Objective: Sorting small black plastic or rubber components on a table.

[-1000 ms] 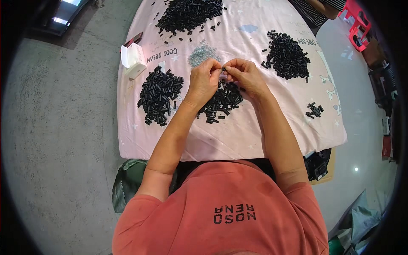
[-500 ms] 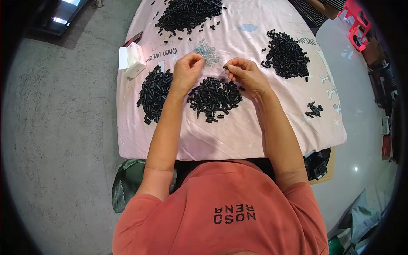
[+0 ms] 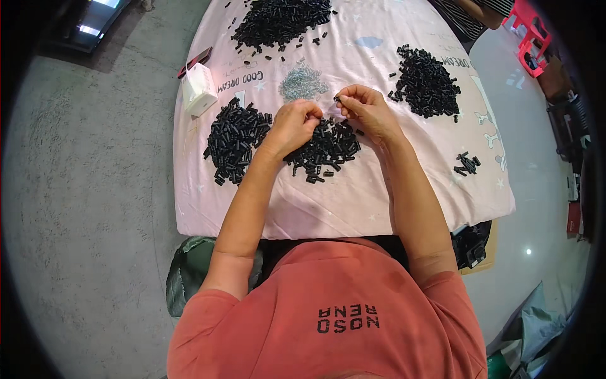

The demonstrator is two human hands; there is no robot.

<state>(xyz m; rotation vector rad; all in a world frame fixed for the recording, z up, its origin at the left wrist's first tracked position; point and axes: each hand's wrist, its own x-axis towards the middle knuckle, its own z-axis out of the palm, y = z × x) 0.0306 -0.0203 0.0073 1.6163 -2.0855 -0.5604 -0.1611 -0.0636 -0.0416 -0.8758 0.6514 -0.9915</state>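
My right hand (image 3: 371, 114) pinches a small black cylindrical piece (image 3: 338, 98) between thumb and fingertips, above the pink cloth. My left hand (image 3: 294, 128) is closed, its fingertips over the top edge of the middle pile of black pieces (image 3: 328, 148). Whatever those fingers hold is too small or hidden to make out. Just beyond the left hand lies a heap of small shiny, clear-silvery parts (image 3: 303, 82). Left of that forearm sits another pile of black pieces (image 3: 230, 142), partly covered by the arm.
A large black pile (image 3: 281, 22) lies at the far side of the table (image 3: 341, 211), another (image 3: 426, 82) at the right, and a small cluster (image 3: 467, 164) nearer. A white box (image 3: 199, 90) and a phone (image 3: 196, 62) rest at the left edge. Another person's arm (image 3: 483, 12) shows far right.
My left hand has moved from the shiny heap toward me and right, onto the middle black pile. My right hand stays nearly in place with its black piece.
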